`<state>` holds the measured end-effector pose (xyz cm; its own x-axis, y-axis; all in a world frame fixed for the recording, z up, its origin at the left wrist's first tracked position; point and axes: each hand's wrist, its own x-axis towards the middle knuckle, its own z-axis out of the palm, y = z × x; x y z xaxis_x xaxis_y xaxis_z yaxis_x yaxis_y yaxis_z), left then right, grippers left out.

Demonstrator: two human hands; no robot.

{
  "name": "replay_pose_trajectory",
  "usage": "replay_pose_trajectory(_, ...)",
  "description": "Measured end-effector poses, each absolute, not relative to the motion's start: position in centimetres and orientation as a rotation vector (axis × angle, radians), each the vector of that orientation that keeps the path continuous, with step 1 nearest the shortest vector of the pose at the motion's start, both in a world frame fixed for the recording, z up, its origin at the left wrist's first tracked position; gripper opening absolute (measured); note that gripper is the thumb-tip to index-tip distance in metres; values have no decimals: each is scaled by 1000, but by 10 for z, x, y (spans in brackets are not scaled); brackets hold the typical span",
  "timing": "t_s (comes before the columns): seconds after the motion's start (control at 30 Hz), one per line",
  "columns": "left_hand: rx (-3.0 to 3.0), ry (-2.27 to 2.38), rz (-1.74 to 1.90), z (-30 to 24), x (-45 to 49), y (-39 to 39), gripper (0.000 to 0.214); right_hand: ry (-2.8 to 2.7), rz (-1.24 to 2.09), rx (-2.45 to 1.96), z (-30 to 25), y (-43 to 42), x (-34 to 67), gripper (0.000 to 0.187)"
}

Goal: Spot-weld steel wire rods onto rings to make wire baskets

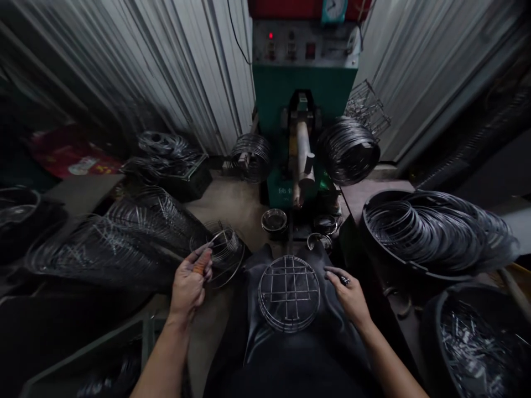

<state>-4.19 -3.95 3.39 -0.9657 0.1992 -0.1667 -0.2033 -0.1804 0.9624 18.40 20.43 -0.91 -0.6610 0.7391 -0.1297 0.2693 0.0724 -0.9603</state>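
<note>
My left hand [191,282] is closed, pinching the edge of a thin wire ring [238,262] beside my lap. Something orange wraps one of its fingers. My right hand [348,293] is partly curled, with small shiny metal pieces [344,280] showing between its fingers; their exact shape is too small to tell. Between my hands, a round wire rack [289,293] with crossed bars inside its rim lies on the dark apron [286,359] over my lap. Neither hand touches the rack.
Ahead stands a green machine [274,94] with a thick metal arm [303,146] and a lit red lamp. Wire rings hang in bundles [348,149] [252,157] on both sides. A tub of rings [385,260] and a bin of short metal pieces [433,337] stand right; wire racks [112,237] pile left.
</note>
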Motion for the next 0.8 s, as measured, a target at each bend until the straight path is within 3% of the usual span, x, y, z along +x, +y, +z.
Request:
replay_pose_trajectory(0.1,-45,1443,2479,55,-31,-21,34,-2024,1682,-852,8,187,166,37)
replay_pose_trajectory(0.43,-262,827,2367,38,32,24,21,-1965,1868,-800,13,145,157,37)
replay_pose_trajectory(0.63,-38,1133,2176,44,37,11,44,-1904,1698,-892,8,168,161,35)
replay_pose_trajectory(0.8,142,1585,1752,5,20,3,62,-2098,1423,-900,-8,184,160,33)
